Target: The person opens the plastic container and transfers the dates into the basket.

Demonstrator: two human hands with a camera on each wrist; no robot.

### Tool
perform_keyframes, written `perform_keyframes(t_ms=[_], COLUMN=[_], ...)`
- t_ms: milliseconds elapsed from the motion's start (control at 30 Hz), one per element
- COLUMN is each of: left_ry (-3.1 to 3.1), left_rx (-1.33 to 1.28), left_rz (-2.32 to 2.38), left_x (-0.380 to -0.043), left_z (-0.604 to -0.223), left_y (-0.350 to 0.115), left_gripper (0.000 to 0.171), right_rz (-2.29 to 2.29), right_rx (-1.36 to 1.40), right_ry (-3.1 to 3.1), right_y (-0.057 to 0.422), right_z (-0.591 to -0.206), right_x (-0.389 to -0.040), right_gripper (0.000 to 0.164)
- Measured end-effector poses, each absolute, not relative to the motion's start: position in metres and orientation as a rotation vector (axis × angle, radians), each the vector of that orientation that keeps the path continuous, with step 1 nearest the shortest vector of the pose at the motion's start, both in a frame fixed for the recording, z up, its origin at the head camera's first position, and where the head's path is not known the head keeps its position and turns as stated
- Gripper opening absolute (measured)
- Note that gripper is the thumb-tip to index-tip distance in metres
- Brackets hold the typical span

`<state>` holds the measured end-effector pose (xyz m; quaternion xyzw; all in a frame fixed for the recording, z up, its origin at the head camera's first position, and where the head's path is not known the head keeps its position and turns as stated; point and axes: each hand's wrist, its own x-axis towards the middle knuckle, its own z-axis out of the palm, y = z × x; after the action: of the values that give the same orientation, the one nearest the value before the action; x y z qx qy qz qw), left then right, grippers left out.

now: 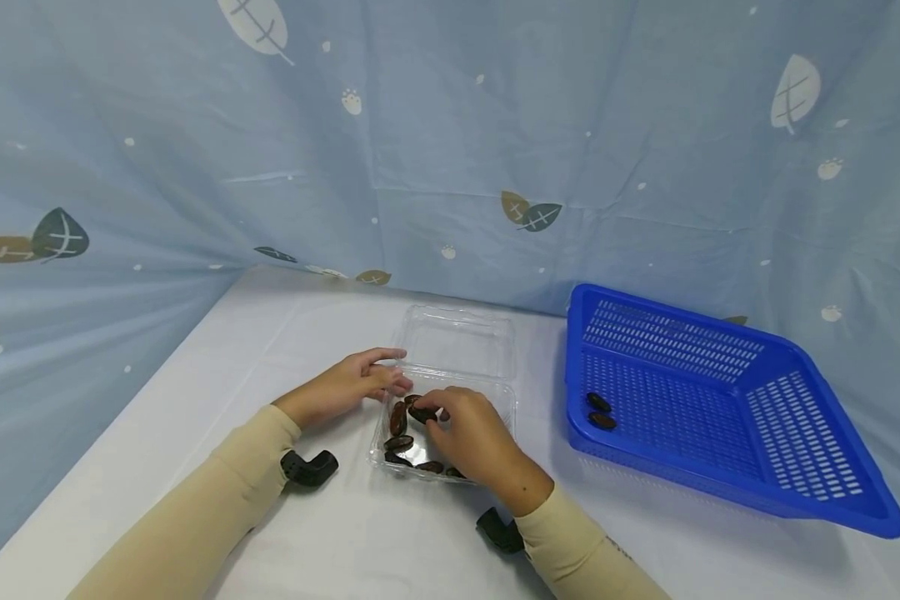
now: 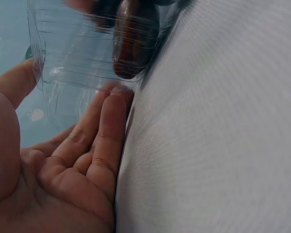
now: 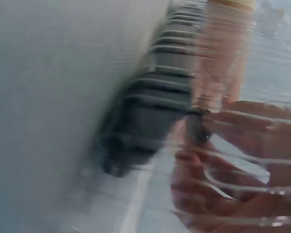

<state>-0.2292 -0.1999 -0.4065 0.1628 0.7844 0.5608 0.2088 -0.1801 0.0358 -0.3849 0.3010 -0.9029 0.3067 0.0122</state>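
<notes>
A clear plastic clamshell box (image 1: 487, 408) lies on the table with its lid (image 1: 461, 342) folded back. Several dark brown, date-like fruits (image 1: 399, 444) lie inside. My left hand (image 1: 351, 385) rests at the box's left side, fairly straight fingers (image 2: 109, 131) touching the outside of the clear wall. Reaching into the box, my right hand (image 1: 468, 433) pinches a dark fruit (image 1: 422, 414) between thumb and fingertips. Through the plastic, the blurred right wrist view shows a small dark fruit (image 3: 198, 126) at those fingertips.
To the right stands a blue perforated basket (image 1: 675, 417), two dark fruits (image 1: 600, 411) lying in its left part. Black curved pieces sit at both wrists, one by the left sleeve (image 1: 309, 468). A blue leaf-print curtain (image 1: 450, 167) hangs behind the white table (image 1: 345, 542).
</notes>
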Motion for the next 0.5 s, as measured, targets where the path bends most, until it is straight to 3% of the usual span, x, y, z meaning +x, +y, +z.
perform_keyframes(t_ms=[267,500], left_ry=[2.185,2.202], left_rx=[0.484,0.472], left_rz=[1.551,1.535], left_x=[-0.231,-0.232], left_z=[-0.408,-0.41], left_y=[-0.199,-0.2], left_gripper=[0.06,0.059], right_rz=[1.246,1.283], right_rx=[0.951,0.894], right_ry=[-2.557,-2.398], right_y=[0.051,0.095], right_z=[-0.358,-0.337], right_x=[-0.172,-0.165], right_gripper=[0.026,0.031])
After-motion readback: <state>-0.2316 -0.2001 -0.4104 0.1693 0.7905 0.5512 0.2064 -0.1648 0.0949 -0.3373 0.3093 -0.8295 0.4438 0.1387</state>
